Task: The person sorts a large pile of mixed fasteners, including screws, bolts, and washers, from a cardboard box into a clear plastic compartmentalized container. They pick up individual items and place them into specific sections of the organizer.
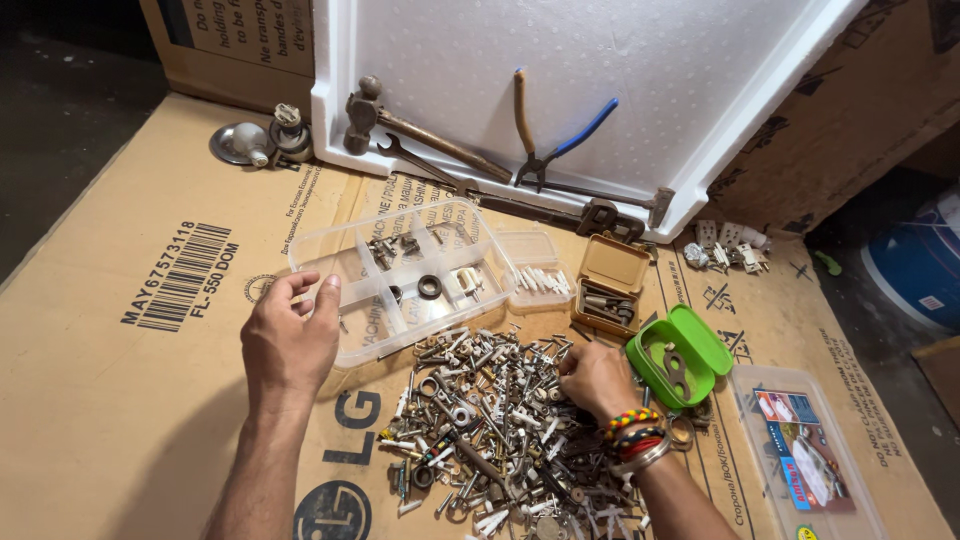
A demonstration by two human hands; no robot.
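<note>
metal bits pile (500,420): right hand (597,378) pinching in, hold unclear; left hand (290,335) open, empty, touching clear organizer box (400,275); sorting, next move needs a compartment.

Brown flattened carton (120,400) underneath, black barcode (180,275) left.

right hand (597,378): fingertips are digging into the hardware pile (500,420), so any grip is staying hidden.
hardware pile: its 6 o'clock part is running off the bottom edge.
clear lidded box (805,455): its 5 o'clock corner is getting cut off.
blue drum (920,265): at 3 o'clock, mostly running out of view.
compartment contents (430,287): looking too small to identify.
</note>
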